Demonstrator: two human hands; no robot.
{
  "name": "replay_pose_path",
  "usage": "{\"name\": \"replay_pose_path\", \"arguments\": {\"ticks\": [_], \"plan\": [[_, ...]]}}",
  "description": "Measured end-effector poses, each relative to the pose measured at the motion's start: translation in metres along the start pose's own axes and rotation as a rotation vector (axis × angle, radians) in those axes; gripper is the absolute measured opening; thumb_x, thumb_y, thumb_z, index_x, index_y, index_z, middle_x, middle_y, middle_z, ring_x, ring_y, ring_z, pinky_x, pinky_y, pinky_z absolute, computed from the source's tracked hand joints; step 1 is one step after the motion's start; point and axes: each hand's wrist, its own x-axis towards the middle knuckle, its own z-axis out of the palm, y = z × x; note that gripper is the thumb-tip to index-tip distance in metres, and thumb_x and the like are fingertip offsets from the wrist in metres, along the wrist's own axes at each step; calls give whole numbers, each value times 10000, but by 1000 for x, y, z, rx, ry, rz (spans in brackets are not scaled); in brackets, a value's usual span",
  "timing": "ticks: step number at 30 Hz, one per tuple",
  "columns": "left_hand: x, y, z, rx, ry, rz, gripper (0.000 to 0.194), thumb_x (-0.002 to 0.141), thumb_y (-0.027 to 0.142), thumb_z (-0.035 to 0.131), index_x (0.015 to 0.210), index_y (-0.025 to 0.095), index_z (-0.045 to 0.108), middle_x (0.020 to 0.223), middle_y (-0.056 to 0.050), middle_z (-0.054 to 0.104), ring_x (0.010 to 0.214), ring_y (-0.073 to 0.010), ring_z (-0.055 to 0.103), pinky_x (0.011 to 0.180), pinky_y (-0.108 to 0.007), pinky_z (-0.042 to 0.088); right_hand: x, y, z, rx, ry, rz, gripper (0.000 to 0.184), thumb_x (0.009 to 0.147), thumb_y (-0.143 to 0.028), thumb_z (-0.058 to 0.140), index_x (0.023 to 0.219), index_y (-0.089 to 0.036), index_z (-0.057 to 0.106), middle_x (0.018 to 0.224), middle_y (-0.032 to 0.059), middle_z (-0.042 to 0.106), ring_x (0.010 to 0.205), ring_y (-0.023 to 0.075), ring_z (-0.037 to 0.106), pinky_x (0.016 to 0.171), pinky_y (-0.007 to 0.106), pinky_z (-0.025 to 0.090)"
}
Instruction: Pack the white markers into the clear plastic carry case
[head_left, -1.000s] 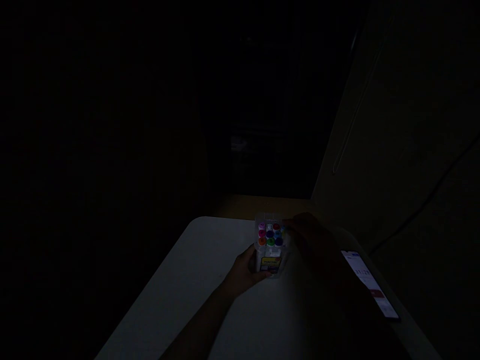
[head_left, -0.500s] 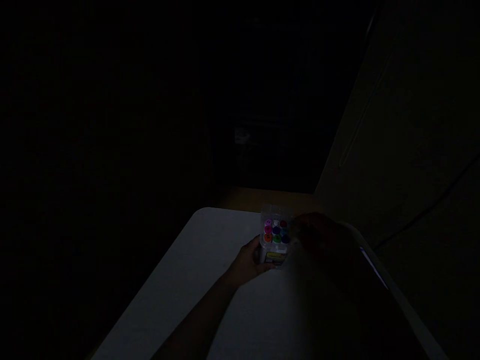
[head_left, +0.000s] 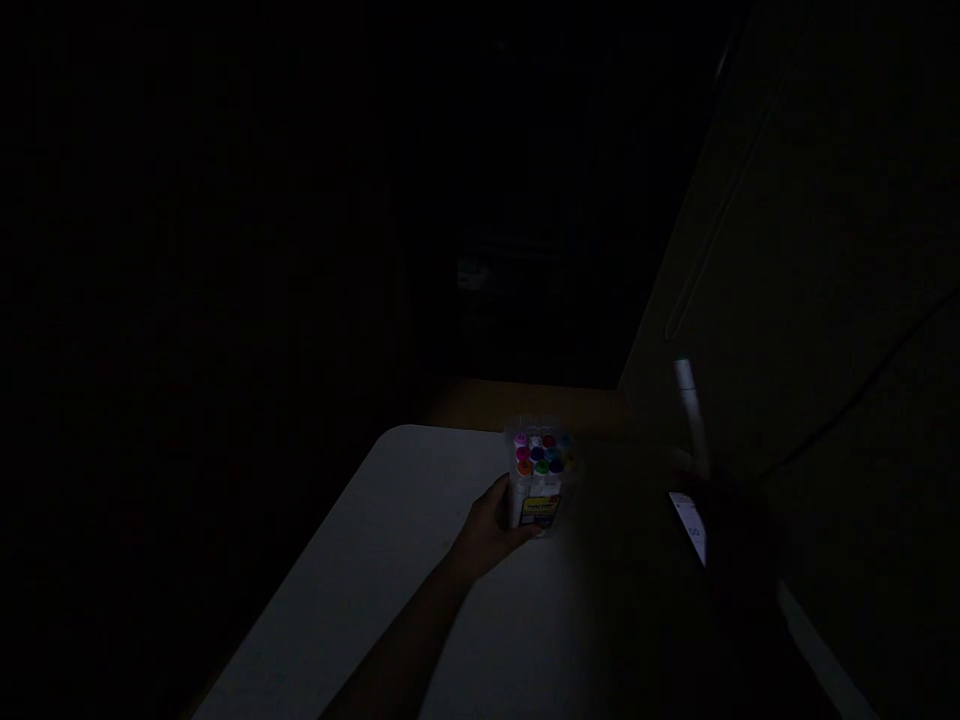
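Observation:
A clear plastic case of markers stands upright on the white table, with colored round cap ends in rows and a yellow-and-black label on its front. My left hand is wrapped round its left side and front, thumb low under the label. Off to the right, my right hand is raised and very dark, its fingers hardly visible. It grips a white marker with a greenish tip, which points upward and leans slightly left. A phone with a lit screen lies beside that hand, partly covered by it.
The white table has rounded corners and is in deep shadow on its right side. A dark cable and a hanging cord run along the right wall. Beyond the far edge shows a brownish strip of floor. Most surroundings are black.
My right hand has moved from the case's right side out to the right, carrying a white marker. More of the case's caps and the phone screen now show. My left hand keeps its hold.

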Motion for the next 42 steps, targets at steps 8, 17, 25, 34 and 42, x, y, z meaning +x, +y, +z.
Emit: {"name": "replay_pose_path", "arguments": {"ticks": [8, 17, 25, 34, 42], "plan": [[1, -10, -1, -19, -28, 3, 698, 619, 352, 801, 1218, 186, 483, 1155, -76, 652, 1064, -238, 634, 929, -387, 522, -9, -29, 60, -66, -110, 112, 368, 906, -382, 527, 1188, -147, 551, 1174, 85, 570, 1020, 167, 577, 865, 367, 523], [1, -1, -2, 37, -1, 7, 687, 608, 355, 803, 1198, 187, 494, 1165, -79, 658, 1065, -234, 640, 919, -373, 536, -12, -39, 63, -139, -210, 158, 336, 911, -372, 518, 1174, -169, 568, 1204, 84, 563, 1023, 159, 574, 874, 349, 519], [2, -6, -1, -30, -30, 25, 702, 615, 344, 805, 1216, 192, 476, 1180, -90, 653, 1074, -242, 641, 937, -407, 532, -8, -45, 60, -188, -268, 130, 266, 908, -357, 521, 1128, -232, 602, 1230, 66, 560, 1035, 148, 568, 875, 298, 512], [0, 3, -1, 32, 12, 47, 683, 598, 312, 814, 1190, 180, 500, 1167, -96, 657, 1109, -257, 619, 959, -423, 513, -8, -41, 62, -244, -322, 115, 252, 899, -344, 537, 1120, -248, 608, 1237, 60, 558, 1044, 150, 567, 865, 284, 511], [2, -2, 0, 39, -10, 84, 680, 610, 382, 802, 1182, 174, 497, 1183, -88, 645, 1095, -238, 627, 937, -369, 524, -12, -2, 71, -330, -343, 200, 262, 916, -358, 512, 1113, -210, 604, 1202, 73, 573, 1047, 145, 568, 913, 329, 500]]}}
